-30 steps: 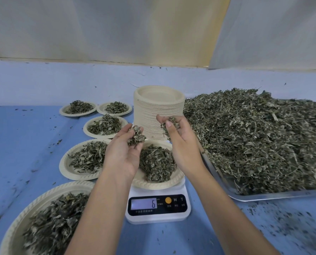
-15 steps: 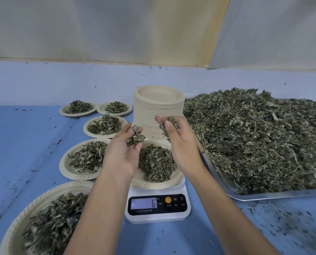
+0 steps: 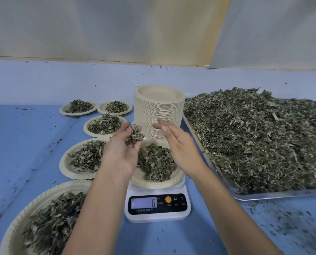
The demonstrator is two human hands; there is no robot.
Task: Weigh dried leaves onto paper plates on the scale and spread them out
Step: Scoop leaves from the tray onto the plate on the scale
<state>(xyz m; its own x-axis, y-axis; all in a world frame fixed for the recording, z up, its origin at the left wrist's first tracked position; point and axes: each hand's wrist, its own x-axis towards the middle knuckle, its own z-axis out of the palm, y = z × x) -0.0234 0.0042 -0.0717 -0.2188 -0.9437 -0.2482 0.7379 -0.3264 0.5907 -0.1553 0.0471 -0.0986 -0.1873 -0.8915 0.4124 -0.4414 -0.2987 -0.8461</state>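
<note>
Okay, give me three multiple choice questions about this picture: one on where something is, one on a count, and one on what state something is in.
1. Where does the stack of empty plates stand?
A) on the far side of the scale
B) on top of the scale
C) on the near side of the scale, by its display

2. How many filled plates lie on the table left of the scale, leaving out the plate on the scale?
A) three
B) five
C) eight

3. What is the left hand doing?
A) holding a clump of leaves
B) pressing a scale button
C) lying flat on the table

Answers:
1 A, the stack rises right behind the scale.
2 B, two sit at the back and three more run toward the camera.
3 A, its fingers curl up round the clump.
</note>
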